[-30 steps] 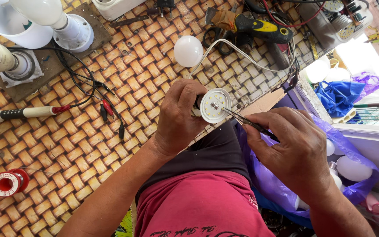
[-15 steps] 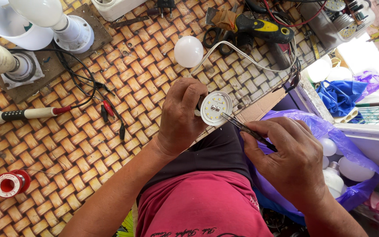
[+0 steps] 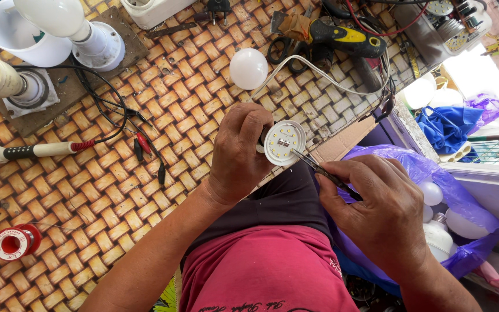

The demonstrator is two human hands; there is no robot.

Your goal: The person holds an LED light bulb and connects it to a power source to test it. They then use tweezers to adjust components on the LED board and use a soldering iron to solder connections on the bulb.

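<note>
Over the near edge of a woven-pattern worktable point(image 3: 88, 190), the left hand point(image 3: 239, 156) clenches an opened LED bulb point(image 3: 284, 142), its round board facing up. The right hand point(image 3: 379, 211) pinches thin tweezers point(image 3: 317, 169), tips touching the board. A loose white globe point(image 3: 248, 68) lies just beyond.

Bright daylight, overexposed glare upper right, soft shadows, sharp focus
</note>
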